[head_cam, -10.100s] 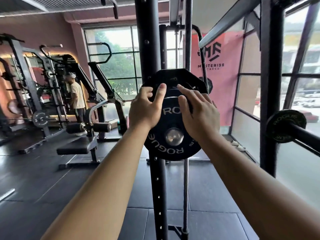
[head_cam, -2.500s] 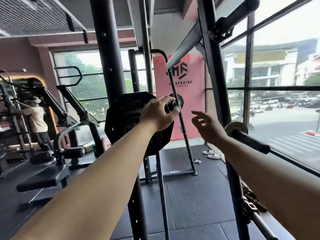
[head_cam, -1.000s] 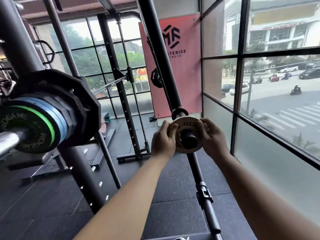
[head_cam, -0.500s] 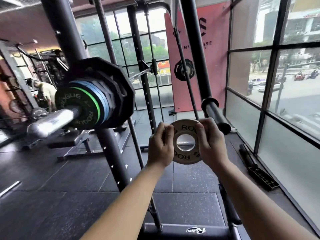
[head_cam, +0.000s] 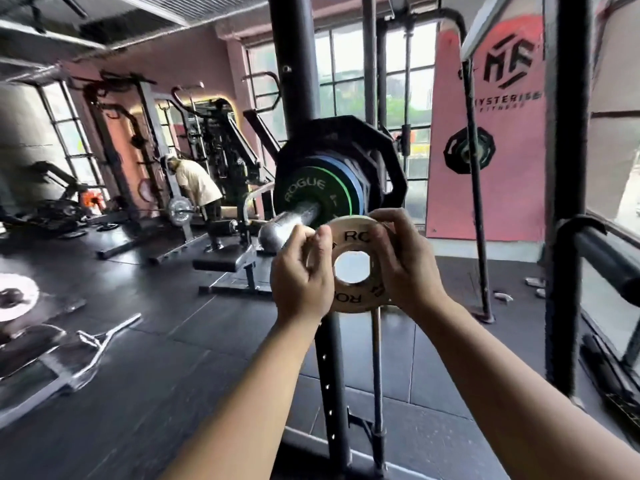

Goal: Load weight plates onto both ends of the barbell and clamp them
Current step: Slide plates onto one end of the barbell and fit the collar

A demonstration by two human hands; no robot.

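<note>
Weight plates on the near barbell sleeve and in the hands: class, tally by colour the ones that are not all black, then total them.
White plate, in the grip of left hand and right hand: 1
Green-edged plate: 1
Blue plate: 1, as far as the blur shows
Total: 3
</note>
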